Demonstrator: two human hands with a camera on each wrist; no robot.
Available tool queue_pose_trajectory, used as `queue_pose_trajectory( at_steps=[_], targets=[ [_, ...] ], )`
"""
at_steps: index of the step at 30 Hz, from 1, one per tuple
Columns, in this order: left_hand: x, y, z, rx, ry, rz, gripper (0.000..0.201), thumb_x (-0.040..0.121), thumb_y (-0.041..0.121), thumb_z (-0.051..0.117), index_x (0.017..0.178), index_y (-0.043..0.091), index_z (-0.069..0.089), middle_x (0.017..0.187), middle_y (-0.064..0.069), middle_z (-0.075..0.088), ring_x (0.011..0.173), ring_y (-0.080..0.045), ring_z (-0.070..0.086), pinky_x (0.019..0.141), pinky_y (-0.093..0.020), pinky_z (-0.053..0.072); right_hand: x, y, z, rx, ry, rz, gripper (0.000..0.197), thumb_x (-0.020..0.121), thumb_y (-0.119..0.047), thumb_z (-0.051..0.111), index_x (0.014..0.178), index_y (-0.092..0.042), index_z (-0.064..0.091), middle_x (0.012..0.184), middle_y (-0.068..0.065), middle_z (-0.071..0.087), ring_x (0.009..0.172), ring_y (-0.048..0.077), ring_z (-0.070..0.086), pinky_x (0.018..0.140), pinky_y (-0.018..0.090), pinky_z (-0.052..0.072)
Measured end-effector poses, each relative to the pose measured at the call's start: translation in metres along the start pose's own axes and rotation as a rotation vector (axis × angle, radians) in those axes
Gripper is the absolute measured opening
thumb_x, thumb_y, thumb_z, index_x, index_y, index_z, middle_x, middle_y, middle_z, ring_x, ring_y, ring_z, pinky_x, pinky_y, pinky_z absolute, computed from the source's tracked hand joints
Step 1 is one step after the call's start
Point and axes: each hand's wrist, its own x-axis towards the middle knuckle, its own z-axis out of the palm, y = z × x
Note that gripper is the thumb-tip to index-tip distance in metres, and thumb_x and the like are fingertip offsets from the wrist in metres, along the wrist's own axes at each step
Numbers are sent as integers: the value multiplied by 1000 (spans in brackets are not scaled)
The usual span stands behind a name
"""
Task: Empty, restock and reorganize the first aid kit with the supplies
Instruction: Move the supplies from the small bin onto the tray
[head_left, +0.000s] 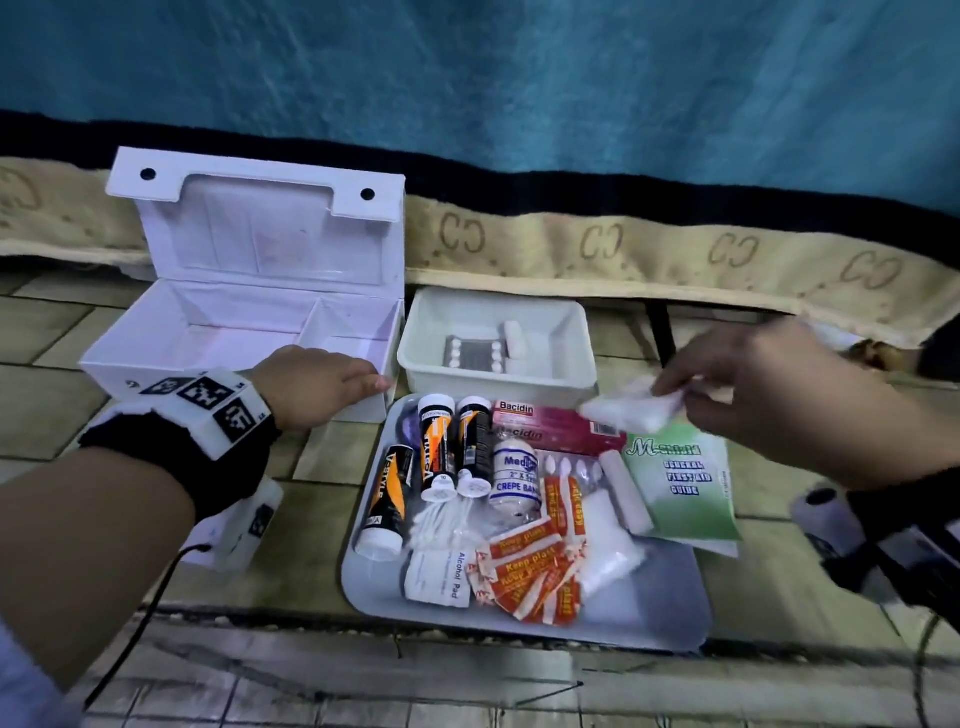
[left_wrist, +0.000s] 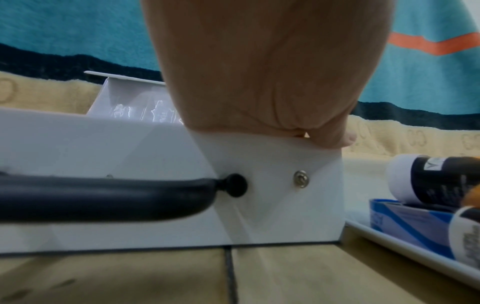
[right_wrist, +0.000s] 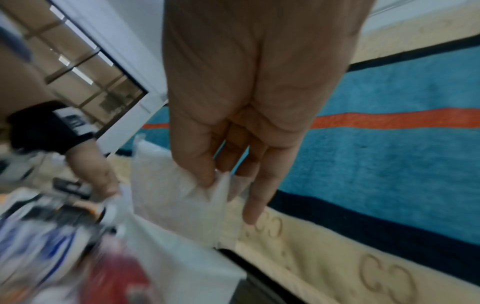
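The white first aid kit box (head_left: 171, 358) stands open at the left with its lid up, and both compartments look empty. My left hand (head_left: 358, 382) grips its front right rim; in the left wrist view the left hand (left_wrist: 324, 139) has its thumb on the front wall (left_wrist: 272, 185). My right hand (head_left: 670, 387) pinches a white gauze packet (head_left: 631, 408) in the air over the far right of the grey tray (head_left: 670, 603). The right wrist view shows the right hand (right_wrist: 218, 181) pinching the gauze packet (right_wrist: 176, 197) by one edge.
A white bin (head_left: 582, 358) behind the tray holds a blister pack (head_left: 475, 353) and white pads. The tray carries tubes (head_left: 434, 447), Bacidin boxes (head_left: 550, 421), a crepe bandage (head_left: 514, 475), plasters (head_left: 535, 566), an alcohol pad (head_left: 439, 577) and a green guide (head_left: 680, 478). A blanket edge (head_left: 675, 249) hangs behind.
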Motion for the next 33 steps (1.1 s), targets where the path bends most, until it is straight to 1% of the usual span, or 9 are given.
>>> queue_pose_trajectory(
  at_steps=[3, 6, 9, 13, 16, 21, 25, 28, 33],
  targets=[
    [2, 0, 0, 27, 1, 11, 32, 95, 53, 24, 83, 36, 49, 86, 6, 55, 90, -19, 51, 88, -33, 33, -28, 3, 23, -33, -34, -50, 32, 55, 6, 73, 75, -20, 74, 74, -5, 70, 72, 7, 61, 72, 16, 40],
    [2, 1, 0, 34, 14, 8, 35, 96, 51, 25, 67, 37, 39, 73, 16, 47, 87, -17, 48, 84, -31, 32, -44, 2, 51, -100, -83, -78, 28, 56, -7, 63, 74, -27, 72, 72, -8, 67, 76, 9, 62, 60, 22, 52],
    [0, 2, 1, 21, 28, 1, 36, 97, 50, 26, 66, 36, 38, 72, 14, 47, 86, -19, 49, 82, -30, 32, -48, 1, 70, -129, -188, -78, 36, 50, -7, 72, 79, -29, 71, 76, -10, 64, 79, 14, 65, 51, 27, 55],
    [-1, 2, 0, 22, 33, 6, 36, 97, 49, 27, 66, 35, 37, 72, 14, 46, 87, -19, 50, 86, -32, 35, -40, -3, 62, -119, -295, -111, 37, 53, -28, 78, 89, -33, 71, 91, -15, 68, 88, 10, 66, 68, 28, 55],
    [0, 2, 0, 5, 26, 11, 36, 97, 49, 27, 66, 36, 38, 71, 15, 46, 85, -18, 49, 86, -31, 34, -19, -8, 34, -34, -323, -30, 30, 75, -44, 71, 102, -33, 69, 106, -17, 66, 102, 5, 59, 89, 29, 48],
    [1, 1, -2, -2, 14, 11, 28, 97, 51, 28, 80, 37, 46, 84, 8, 52, 90, -17, 51, 84, -30, 33, 57, -30, 19, 39, -174, -56, 25, 93, -33, 51, 114, -26, 64, 111, -6, 67, 100, 14, 61, 87, 28, 46],
    [1, -3, -1, -28, 5, 9, 29, 94, 55, 28, 78, 43, 48, 91, 6, 59, 95, -18, 54, 90, -33, 37, 131, -60, 44, 1, -496, -59, 48, 93, -37, 52, 137, -23, 44, 129, -2, 58, 117, 19, 53, 96, 28, 39],
    [3, -6, 0, -27, 13, 22, 36, 94, 56, 28, 100, 37, 58, 104, 5, 65, 100, -18, 56, 93, -33, 37, 163, -79, 65, -74, -716, -64, 49, 94, -26, 50, 142, -19, 38, 142, -1, 46, 128, 18, 44, 104, 30, 35],
    [6, -8, 3, -6, 35, 35, 44, 93, 57, 28, 107, 31, 60, 105, 4, 66, 99, -18, 57, 93, -35, 38, 178, -90, 88, -48, -815, -30, 38, 90, -7, 42, 125, -8, 56, 125, 10, 58, 95, 18, 47, 78, 26, 36]
  ],
)
